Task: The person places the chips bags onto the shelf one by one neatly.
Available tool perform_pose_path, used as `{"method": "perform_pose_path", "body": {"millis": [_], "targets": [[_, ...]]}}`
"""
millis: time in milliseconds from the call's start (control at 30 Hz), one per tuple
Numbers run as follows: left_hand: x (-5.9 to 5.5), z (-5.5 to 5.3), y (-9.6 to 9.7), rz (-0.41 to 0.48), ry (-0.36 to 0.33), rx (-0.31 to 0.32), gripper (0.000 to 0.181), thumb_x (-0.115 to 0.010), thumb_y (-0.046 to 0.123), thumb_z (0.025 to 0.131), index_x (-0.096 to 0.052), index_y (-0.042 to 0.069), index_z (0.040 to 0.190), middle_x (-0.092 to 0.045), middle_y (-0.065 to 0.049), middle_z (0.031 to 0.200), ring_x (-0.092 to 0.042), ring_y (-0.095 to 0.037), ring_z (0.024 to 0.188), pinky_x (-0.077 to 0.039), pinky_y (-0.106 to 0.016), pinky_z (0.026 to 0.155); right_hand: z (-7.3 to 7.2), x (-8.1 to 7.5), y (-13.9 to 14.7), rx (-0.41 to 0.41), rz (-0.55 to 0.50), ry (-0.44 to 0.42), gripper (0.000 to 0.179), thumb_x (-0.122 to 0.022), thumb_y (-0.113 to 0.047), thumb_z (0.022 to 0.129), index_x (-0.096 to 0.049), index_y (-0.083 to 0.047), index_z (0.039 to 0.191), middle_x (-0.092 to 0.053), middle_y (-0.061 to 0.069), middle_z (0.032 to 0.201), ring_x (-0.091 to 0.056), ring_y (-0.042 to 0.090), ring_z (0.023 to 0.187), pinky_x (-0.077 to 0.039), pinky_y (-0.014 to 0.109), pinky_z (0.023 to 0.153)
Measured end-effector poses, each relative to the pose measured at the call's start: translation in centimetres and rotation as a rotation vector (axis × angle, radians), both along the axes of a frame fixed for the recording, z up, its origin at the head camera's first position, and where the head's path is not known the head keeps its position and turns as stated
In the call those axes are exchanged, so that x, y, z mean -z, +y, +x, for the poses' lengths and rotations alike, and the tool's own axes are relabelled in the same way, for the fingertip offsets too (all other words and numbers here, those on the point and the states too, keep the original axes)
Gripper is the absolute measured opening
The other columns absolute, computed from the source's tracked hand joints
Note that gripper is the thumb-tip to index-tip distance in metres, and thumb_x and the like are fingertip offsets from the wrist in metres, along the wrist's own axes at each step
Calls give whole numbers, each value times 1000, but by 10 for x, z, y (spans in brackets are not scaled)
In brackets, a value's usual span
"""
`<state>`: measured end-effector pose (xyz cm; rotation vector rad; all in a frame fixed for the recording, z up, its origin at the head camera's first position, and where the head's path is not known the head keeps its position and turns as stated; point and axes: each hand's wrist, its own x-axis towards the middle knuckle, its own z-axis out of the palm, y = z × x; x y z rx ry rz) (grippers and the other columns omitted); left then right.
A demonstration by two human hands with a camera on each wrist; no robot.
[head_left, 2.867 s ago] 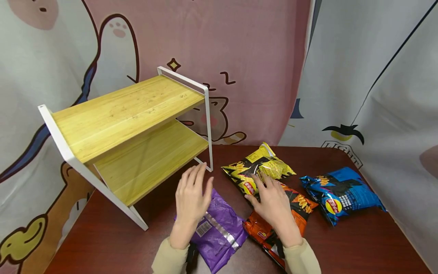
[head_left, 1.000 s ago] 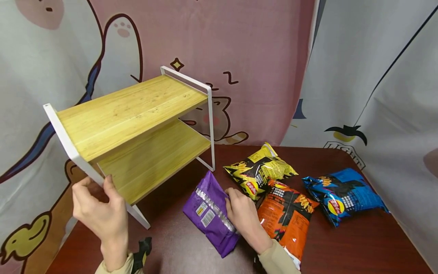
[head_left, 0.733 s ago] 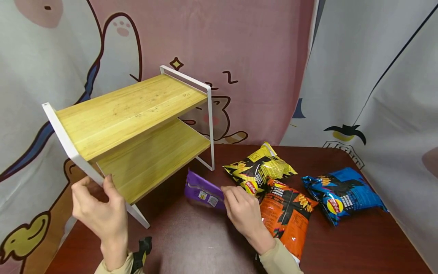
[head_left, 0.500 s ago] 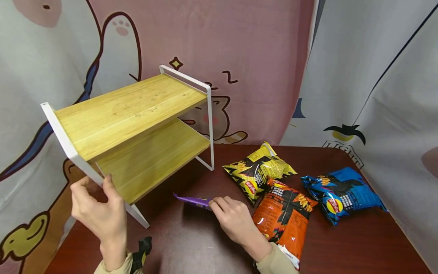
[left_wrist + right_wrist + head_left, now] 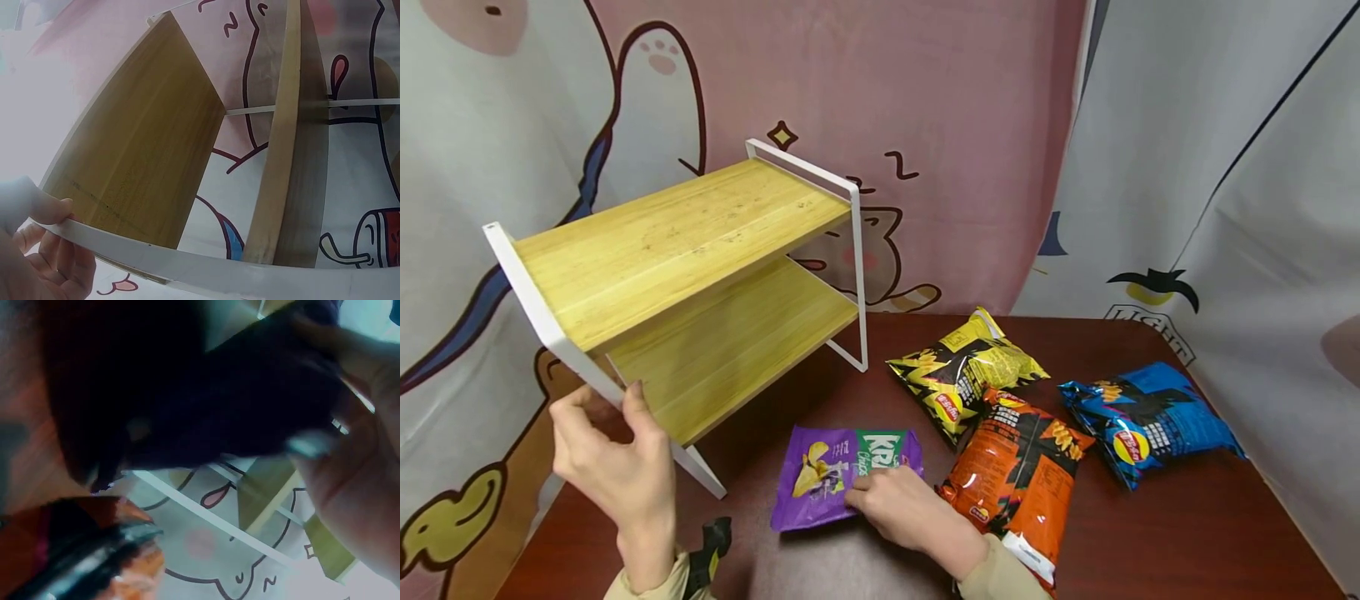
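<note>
My left hand (image 5: 617,471) pinches the white metal side frame (image 5: 535,300) of a two-tier wooden shelf (image 5: 692,237), thumb in front and fingers behind. In the left wrist view the thumb and fingers (image 5: 53,259) wrap that white bar. My right hand (image 5: 910,508) holds a purple chip bag (image 5: 797,508) near its lower right side. Its printed front, with chips and a green logo panel, faces up, and a shadow lies under its near edge. The right wrist view shows the bag (image 5: 244,406) dark and blurred between thumb and fingers.
An orange chip bag (image 5: 1030,467) lies close to the right forearm. Behind it is a yellow bag (image 5: 970,367), and a blue bag (image 5: 1157,421) lies farther right on the dark red table (image 5: 1150,542). A printed cloth (image 5: 955,150) hangs behind the shelf.
Both hands were over the bags at first; the left has moved to the shelf frame. The right hand has lifted and flipped the purple bag from its back to its front.
</note>
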<state>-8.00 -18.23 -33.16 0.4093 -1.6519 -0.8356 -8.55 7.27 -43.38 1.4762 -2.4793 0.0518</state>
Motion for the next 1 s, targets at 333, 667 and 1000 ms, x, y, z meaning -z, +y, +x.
{"method": "perform_pose_path", "body": {"millis": [333,667,1000], "targets": [[-1,0,-1,-14,-1,-3,28,-66,6,83,-53,-17,92,-34,24,78,-36,14,74,-27,-11,71,8,8,-12,162,-67,-42,33,-67,-47,81,-66,-19,99,-65,-5,94,-60,13,84,-51,28,69],[0,1,-1,-10,-7,10,26,-66,5,83,-54,-17,92,-36,25,77,-36,14,73,-28,-10,70,12,32,-23,322,168,-44,67,-72,-59,70,-58,-21,123,-58,7,119,-55,23,106,-50,36,85],[-1,2,-2,-3,-7,15,25,-66,3,82,-54,-17,92,-36,25,78,-37,14,74,-28,-10,70,-4,24,-14,291,246,-44,27,-68,-17,79,-71,-32,102,-62,-9,125,-58,13,113,-50,34,88]]}}
